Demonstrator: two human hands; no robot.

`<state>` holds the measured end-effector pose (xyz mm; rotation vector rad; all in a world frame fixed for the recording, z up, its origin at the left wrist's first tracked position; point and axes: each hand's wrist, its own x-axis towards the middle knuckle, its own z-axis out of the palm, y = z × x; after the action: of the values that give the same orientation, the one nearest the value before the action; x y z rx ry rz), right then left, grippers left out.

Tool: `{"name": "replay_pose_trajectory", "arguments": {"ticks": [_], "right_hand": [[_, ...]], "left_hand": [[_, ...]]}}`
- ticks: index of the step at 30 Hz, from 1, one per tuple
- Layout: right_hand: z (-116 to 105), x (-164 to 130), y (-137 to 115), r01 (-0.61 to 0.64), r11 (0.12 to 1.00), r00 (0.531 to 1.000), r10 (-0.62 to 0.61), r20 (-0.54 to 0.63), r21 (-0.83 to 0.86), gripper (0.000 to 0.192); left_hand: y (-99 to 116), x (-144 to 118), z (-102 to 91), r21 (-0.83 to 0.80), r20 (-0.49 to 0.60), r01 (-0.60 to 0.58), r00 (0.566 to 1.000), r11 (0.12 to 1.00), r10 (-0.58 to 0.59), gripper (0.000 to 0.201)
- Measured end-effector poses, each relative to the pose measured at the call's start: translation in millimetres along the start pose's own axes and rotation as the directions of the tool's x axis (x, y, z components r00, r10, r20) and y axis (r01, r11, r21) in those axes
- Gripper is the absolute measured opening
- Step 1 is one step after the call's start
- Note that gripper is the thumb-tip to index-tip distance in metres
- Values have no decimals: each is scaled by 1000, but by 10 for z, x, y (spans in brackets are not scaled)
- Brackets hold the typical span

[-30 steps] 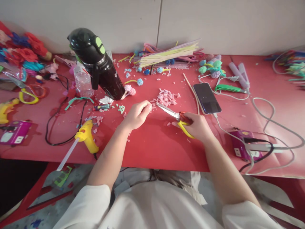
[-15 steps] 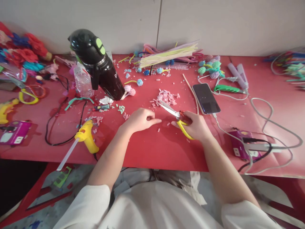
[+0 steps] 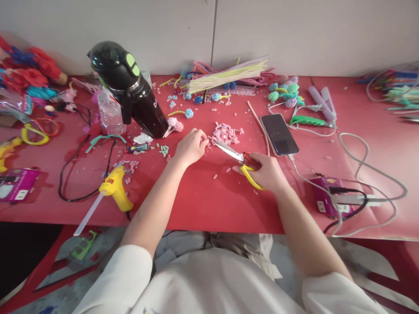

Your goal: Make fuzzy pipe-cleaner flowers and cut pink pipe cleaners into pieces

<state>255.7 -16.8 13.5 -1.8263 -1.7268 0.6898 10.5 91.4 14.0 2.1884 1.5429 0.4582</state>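
Now the left hand (image 3: 190,147) has drawn back up from the bare red desk (image 3: 203,196) to the near edge of the pink snippet heap (image 3: 225,132), fingers pinched shut, on what I cannot tell. The right hand (image 3: 266,172) stays clenched on the yellow-handled scissors (image 3: 238,159), their steel blades closed and pointing at that heap. Beside them lies a glossy black phone (image 3: 279,133).
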Motion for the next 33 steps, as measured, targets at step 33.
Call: {"name": "replay_pose_trajectory", "arguments": {"ticks": [33], "right_hand": [[14, -1, 14, 0, 1000, 1000, 1, 4, -13, 66]], "left_hand": [[-136, 25, -6, -119, -87, -19, 996, 993, 8, 17]]}}
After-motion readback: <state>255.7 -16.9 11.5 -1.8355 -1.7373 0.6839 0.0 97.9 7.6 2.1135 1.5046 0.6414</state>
